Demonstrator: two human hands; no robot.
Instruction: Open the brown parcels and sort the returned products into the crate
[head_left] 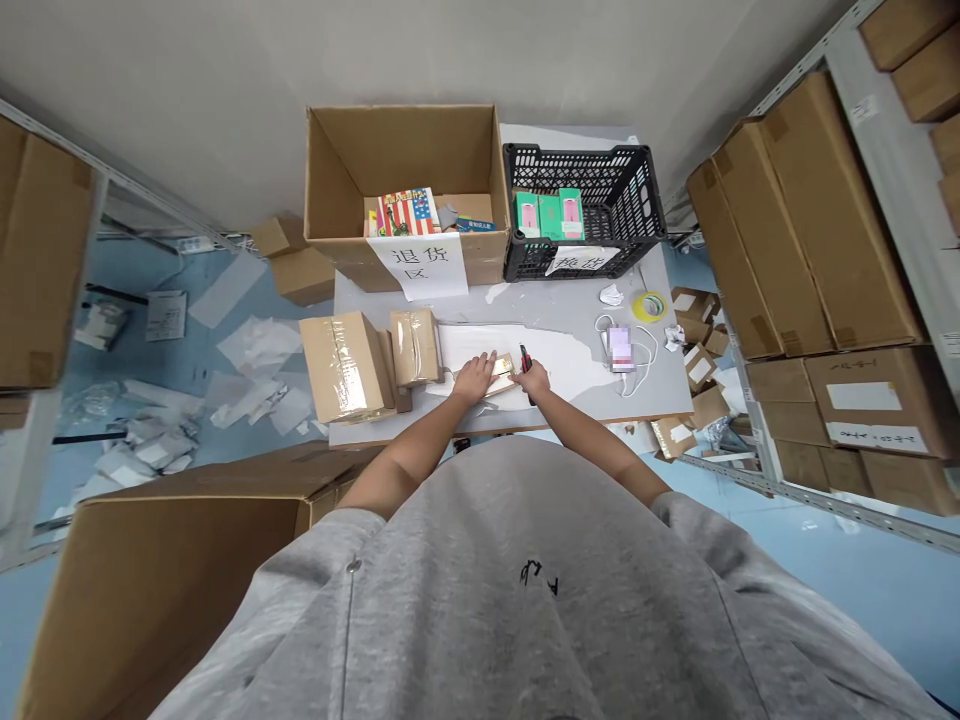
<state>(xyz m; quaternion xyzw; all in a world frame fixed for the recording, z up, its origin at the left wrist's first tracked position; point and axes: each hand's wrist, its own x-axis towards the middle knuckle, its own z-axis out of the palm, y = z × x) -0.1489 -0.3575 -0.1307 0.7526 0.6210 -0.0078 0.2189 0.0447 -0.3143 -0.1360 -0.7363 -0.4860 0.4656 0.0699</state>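
Observation:
A small tan parcel (501,368) lies on white wrapping paper near the front edge of the grey table (577,310). My left hand (474,378) rests flat on the parcel's left side, fingers stretched out. My right hand (533,380) is closed round a red and black cutter (524,356) whose tip touches the parcel's right end. Two taped cardboard boxes (347,365) (414,345) stand just left of my left hand.
At the table's back stand an open cardboard box (405,150) with books and a black crate (585,160) with green packs. A phone (621,348), cable and tape roll (649,305) lie to the right. Cartons fill shelves on both sides; paper scraps litter the floor at left.

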